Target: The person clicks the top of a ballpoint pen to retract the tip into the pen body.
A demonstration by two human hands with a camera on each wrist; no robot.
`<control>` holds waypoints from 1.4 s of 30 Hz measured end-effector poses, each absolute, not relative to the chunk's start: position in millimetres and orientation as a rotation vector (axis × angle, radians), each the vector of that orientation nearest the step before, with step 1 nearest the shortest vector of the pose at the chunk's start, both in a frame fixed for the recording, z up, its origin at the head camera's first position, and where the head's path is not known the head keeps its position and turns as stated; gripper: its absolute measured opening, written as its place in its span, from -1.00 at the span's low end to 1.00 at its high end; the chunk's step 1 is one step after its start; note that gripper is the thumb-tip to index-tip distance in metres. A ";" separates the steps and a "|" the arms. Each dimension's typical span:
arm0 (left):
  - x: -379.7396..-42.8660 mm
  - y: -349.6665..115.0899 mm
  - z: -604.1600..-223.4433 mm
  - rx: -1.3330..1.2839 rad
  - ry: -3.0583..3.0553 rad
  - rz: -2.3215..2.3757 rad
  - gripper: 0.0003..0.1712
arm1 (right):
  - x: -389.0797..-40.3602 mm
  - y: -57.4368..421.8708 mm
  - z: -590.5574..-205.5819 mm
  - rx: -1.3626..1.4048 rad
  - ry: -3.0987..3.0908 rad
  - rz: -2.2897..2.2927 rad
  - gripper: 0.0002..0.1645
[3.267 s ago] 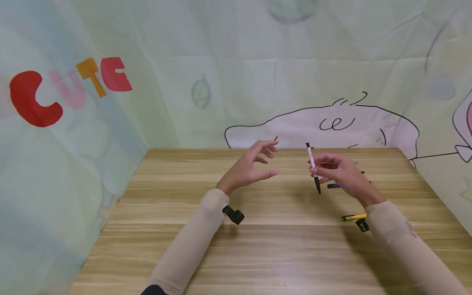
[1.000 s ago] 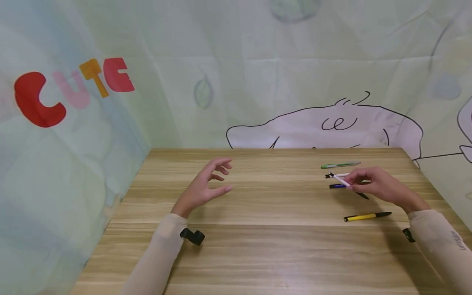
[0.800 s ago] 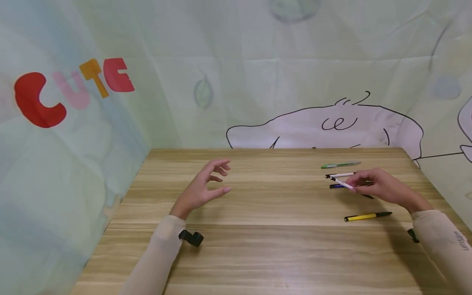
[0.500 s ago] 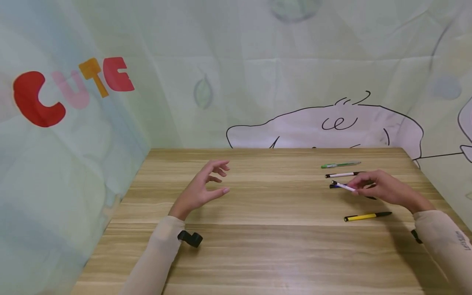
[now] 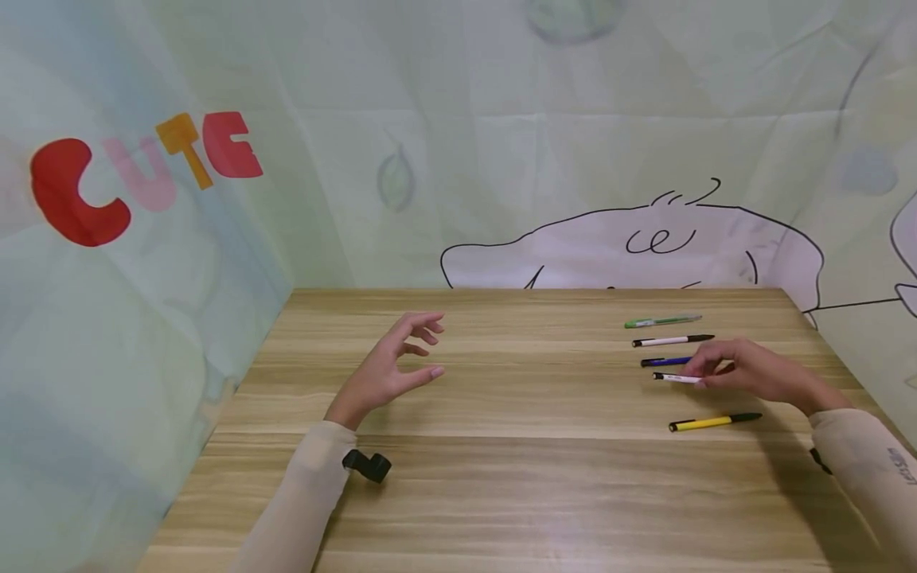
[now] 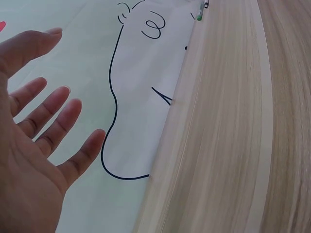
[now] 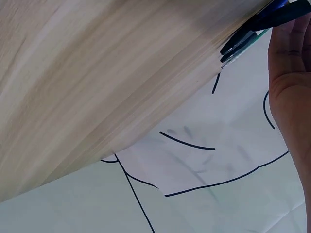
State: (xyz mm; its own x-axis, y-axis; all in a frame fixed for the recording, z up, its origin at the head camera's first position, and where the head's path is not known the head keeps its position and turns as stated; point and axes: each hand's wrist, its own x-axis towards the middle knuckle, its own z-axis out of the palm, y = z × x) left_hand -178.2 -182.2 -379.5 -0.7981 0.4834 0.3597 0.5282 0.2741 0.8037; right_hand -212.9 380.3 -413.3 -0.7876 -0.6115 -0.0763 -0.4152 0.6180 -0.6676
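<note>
My right hand (image 5: 752,372) pinches a white pen (image 5: 677,378) with a black end, low over the table at the right; the fingers hide its other half. Just beyond it lies a blue pen (image 5: 665,362), partly covered by the same hand. In the right wrist view a dark pen tip (image 7: 284,15) pokes out beside the palm. My left hand (image 5: 387,368) hovers over the left side of the table, fingers loosely bent and holding nothing. In the left wrist view that hand (image 6: 36,131) shows its palm and spread fingers.
Farther back lie a white pen with black ends (image 5: 672,341) and a green pen (image 5: 662,321), roughly parallel. A yellow pen (image 5: 715,422) lies nearer the front. The wooden table (image 5: 501,477) meets a printed cloth (image 5: 458,159) at its back edge.
My right hand has carried the white pen rightward and down beside the blue pen, turning it from steeply tilted to nearly flat. My left hand has drawn back to the left.
</note>
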 end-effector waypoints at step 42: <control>-200.0 -189.7 -407.7 -1.001 -2.472 -1.535 -0.15 | -207.9 386.8 -422.2 -0.739 2.697 -0.876 -0.79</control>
